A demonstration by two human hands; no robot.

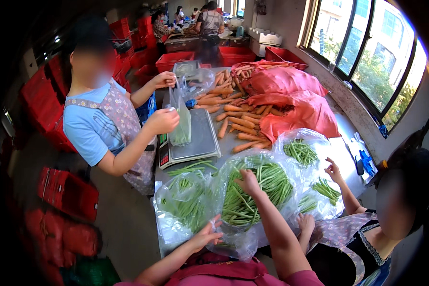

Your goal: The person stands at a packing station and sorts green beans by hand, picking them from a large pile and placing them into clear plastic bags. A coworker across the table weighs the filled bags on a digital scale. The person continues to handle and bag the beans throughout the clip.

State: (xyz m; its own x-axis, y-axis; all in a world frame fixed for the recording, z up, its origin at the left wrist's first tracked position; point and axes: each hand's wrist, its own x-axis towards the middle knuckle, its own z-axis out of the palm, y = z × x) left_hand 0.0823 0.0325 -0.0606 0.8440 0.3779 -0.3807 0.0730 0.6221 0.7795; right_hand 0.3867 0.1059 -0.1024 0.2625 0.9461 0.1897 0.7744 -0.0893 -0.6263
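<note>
A large clear plastic bag (218, 209) lies spread open in front of me, heaped with green beans (271, 188). Over the left part of the heap hangs my right hand (249, 183), its fingers loosely bent and no bean visible in them. My left hand (207, 236) is at the near left edge of this bag, fingers apart and touching the film. Just left of it sits another clear bag of green beans (188, 198). At my right, a co-worker's hands (306, 223) are beside small bunches of beans (326, 190) on plastic film.
Across the table, a person holds a bag of beans (180, 128) above a digital scale (193, 140). Loose carrots (243, 126) and red mesh sacks (291, 102) cover the far side. Red crates (69, 193) stand on the floor at left. A window (367, 52) lines the right wall.
</note>
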